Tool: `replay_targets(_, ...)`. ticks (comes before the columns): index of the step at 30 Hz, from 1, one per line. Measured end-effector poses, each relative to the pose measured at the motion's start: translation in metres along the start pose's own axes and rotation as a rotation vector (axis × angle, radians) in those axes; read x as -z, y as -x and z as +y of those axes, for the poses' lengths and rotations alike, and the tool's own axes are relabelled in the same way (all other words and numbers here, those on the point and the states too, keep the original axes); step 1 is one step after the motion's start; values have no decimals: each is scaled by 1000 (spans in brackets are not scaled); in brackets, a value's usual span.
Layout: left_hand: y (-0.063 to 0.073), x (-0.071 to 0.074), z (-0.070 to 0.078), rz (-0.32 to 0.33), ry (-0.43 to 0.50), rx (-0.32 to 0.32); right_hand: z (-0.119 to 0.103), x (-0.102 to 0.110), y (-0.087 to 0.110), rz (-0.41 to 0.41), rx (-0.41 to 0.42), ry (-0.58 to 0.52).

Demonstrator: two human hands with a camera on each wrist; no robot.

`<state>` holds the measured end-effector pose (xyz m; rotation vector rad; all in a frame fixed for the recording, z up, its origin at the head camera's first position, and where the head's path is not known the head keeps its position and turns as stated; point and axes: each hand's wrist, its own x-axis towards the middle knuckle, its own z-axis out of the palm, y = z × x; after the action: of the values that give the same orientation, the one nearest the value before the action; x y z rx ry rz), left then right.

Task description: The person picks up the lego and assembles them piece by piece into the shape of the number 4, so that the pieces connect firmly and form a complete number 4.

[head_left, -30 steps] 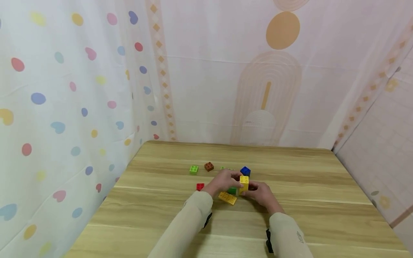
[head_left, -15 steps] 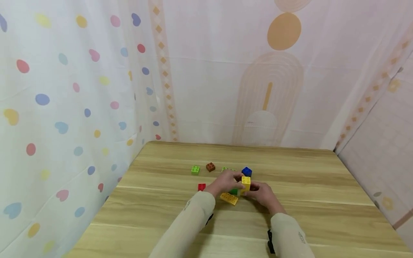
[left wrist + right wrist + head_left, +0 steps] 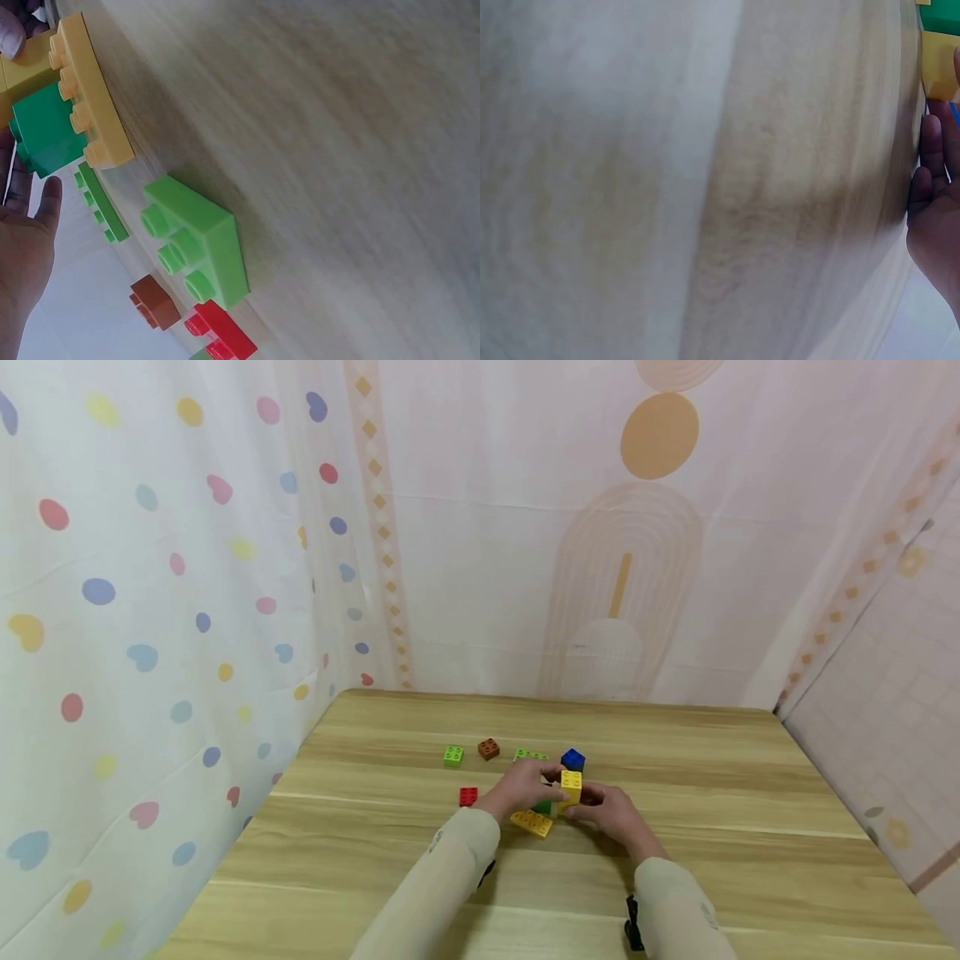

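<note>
A yellow block stack (image 3: 571,787) stands upright between my hands, its studs facing up. My left hand (image 3: 521,785) pinches it from the left, fingers behind and thumb in front. From the right, my right hand (image 3: 615,815) grips the same stack lower down. A dark green block (image 3: 51,127) adjoins the stack's left side and is mostly behind my left hand in the head view. An orange-yellow long block (image 3: 532,823) lies in front of it. In the right wrist view, my right fingers are against the yellow block (image 3: 939,66).
Around the hands on the wooden table (image 3: 360,860) lie a blue block (image 3: 573,760), a long lime block (image 3: 530,755), a brown block (image 3: 488,748), a small lime block (image 3: 453,756) and a red block (image 3: 468,796). A patterned curtain (image 3: 480,568) hangs behind.
The head view has shifted slightly. Both hands stay on the yellow stack with hardly any movement, and the loose blocks lie as before.
</note>
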<state>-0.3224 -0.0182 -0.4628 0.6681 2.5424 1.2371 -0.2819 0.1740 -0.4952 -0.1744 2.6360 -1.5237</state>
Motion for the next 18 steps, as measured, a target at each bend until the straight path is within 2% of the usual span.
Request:
replay_targets(10,-1,-2,-4,-7,-6,-19,-3,10,1,-34,-15,-31)
replay_targets(18,-2,-3,-6,-14,-79,-19,-8,12,0,-14,-42,-93)
